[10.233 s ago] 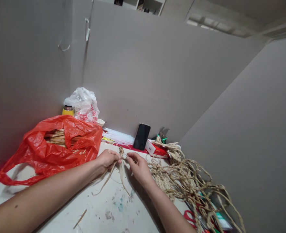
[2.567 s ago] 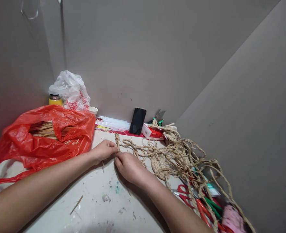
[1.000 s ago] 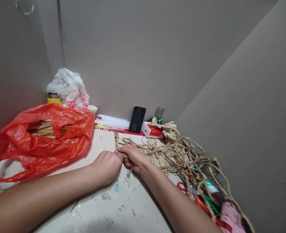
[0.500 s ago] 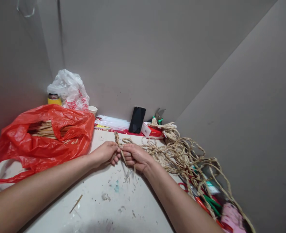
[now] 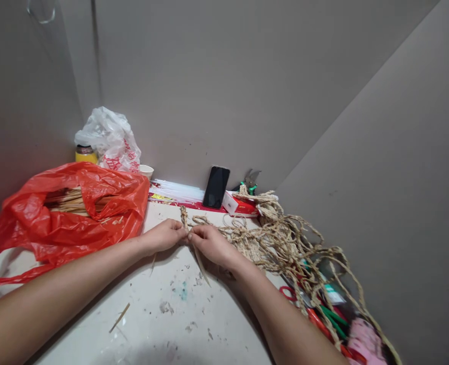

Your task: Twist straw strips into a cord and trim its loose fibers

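Observation:
Both hands meet over the white table at the near end of a braided straw cord (image 5: 184, 215). My left hand (image 5: 167, 234) pinches the cord from the left, fingertips pressed together. From the right, my right hand (image 5: 209, 243) pinches it too, its fingertips almost touching the left ones. Loose straw strands (image 5: 201, 266) hang below the fingers toward me. The exact grip point is hidden behind the fingertips. Beside my right hand lies a tangled heap of braided straw rope (image 5: 270, 238), spreading along the right side of the table.
A red plastic bag (image 5: 106, 228) with dry straw (image 5: 72, 201) lies left. Behind it are a white bag (image 5: 110, 137), a yellow jar (image 5: 85, 154) and a cup (image 5: 146, 171). A phone (image 5: 216, 187) leans on the back wall near pruning shears (image 5: 251, 178). Scissors (image 5: 287, 293) lie right.
My right hand has turned over so its back faces up, with its fingers less curled. The hanging strands have shifted, one now showing below my left hand. The cord stays in place.

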Tool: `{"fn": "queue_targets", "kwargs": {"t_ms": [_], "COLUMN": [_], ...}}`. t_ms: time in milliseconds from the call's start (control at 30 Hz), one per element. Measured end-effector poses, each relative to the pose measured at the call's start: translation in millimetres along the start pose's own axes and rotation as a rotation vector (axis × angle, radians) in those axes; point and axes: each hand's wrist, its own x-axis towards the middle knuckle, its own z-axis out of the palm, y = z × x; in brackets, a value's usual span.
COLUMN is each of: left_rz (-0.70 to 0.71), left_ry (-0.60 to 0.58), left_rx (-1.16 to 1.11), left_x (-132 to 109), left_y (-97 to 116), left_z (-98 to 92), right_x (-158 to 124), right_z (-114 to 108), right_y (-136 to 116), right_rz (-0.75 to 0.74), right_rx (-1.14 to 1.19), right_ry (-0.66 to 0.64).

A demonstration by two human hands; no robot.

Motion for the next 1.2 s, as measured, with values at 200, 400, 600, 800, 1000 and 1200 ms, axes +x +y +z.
{"fn": "queue_targets", "kwargs": {"t_ms": [200, 400, 600, 800, 1000, 1200], "left_rz": [-0.097, -0.116, -0.109, -0.134, -0.136, -0.156], "left_ry": [0.008, 0.044, 0.049, -0.025, -0.091, -0.155], "left_rx": [-0.050, -0.091, -0.157, -0.251, -0.355, -0.420], "left_x": [-4.8, -3.0, -1.7, -3.2, -5.1, -5.1], "left_y": [6.4, 3.7, -0.1, -0.8, 5.3, 9.3], "left_z": [2.1, 3.5, 4.3, 1.5, -3.2, -8.6], "right_x": [-2.6, -5.9, -9.9, -20.3, -31.7, -10.4], "right_z": [7.0, -1.1, 1.7, 22.5, 1.8, -14.4], "right_y": [-0.5, -0.3, -10.3, -17.4, -23.5, -10.1], "right_rz": [-0.104, -0.096, -0.094, -0.118, -0.105, 0.037], "right_rx": [-0.242, -0.347, -0.340, -0.444, -0.371, 0.117], "right_ry": [0.104, 0.135, 0.077, 0.086, -0.111, 0.147]}}
